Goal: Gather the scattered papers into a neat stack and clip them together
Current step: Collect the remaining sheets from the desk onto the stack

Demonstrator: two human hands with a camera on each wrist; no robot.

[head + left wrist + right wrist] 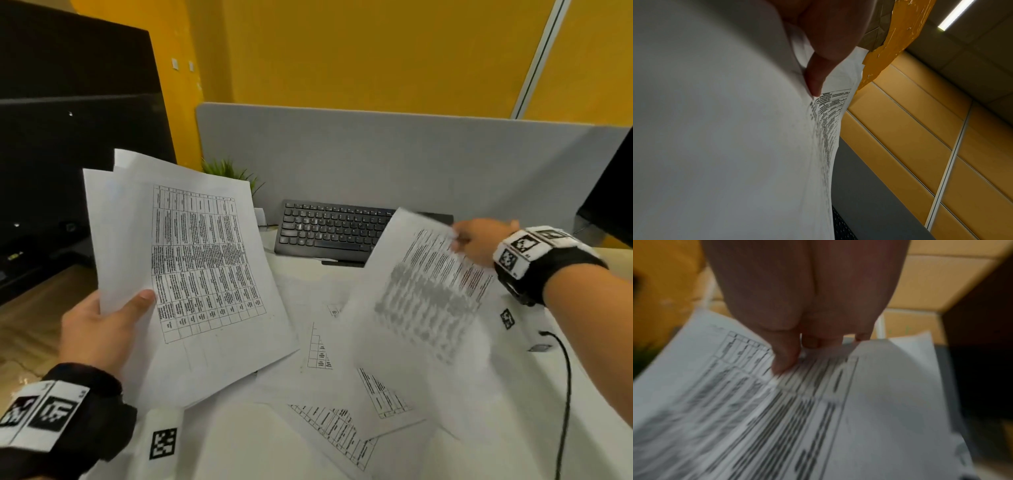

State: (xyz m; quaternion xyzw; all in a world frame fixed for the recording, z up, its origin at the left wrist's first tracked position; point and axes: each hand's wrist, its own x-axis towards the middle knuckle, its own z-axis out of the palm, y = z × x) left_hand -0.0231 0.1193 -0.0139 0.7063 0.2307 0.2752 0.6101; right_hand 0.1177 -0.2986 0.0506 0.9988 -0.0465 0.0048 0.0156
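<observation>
We clamped our left grip (102,329) on the sheaf (191,274) to collect pages, while our right grip (479,240) pinched a sheet (421,294) off the tabletop (599,411) to add.

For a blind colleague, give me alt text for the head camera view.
Over a white desk strewn with printed papers, the left hand holds a few sheets while the right hand lifts another sheet. A black keyboard sits behind.
</observation>
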